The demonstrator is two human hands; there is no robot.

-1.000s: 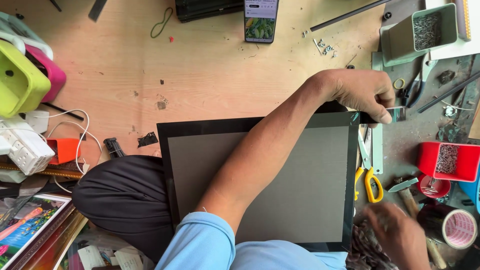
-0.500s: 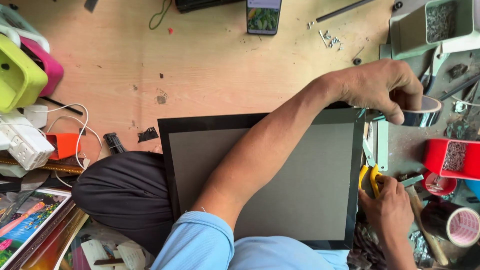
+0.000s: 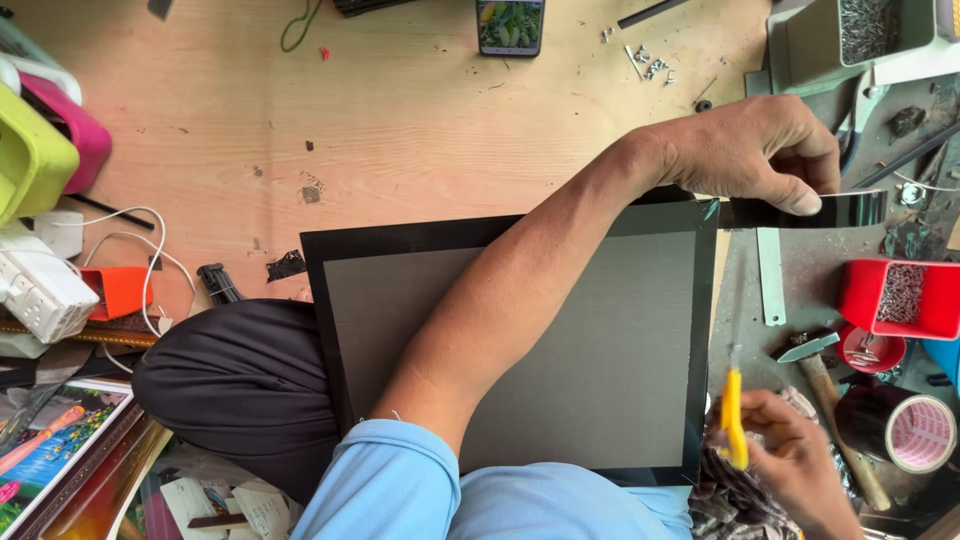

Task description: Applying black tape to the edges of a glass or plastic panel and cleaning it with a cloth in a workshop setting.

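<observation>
A large grey panel with a black border (image 3: 520,350) lies on the wooden table (image 3: 420,130), partly across my lap. My left arm reaches over it to its top right corner. There my left hand (image 3: 750,150) pinches a glossy black tape strip (image 3: 830,209), stretched out to the right from the corner. My right hand (image 3: 790,465) is at the lower right, beside the panel's right edge. It grips yellow-handled scissors (image 3: 733,420) with the blades pointing up along that edge.
A red tray of nails (image 3: 900,297), a hammer (image 3: 830,400) and a pink-cored tape roll (image 3: 920,432) sit to the right. A green tray of nails (image 3: 860,35) and a phone (image 3: 510,25) lie at the top. A white power strip (image 3: 40,290) and lime and pink containers stand left.
My left hand picked up black tape at the right and drew a strip out at the panel's corner. My right hand took the yellow scissors and raised them beside the panel.
</observation>
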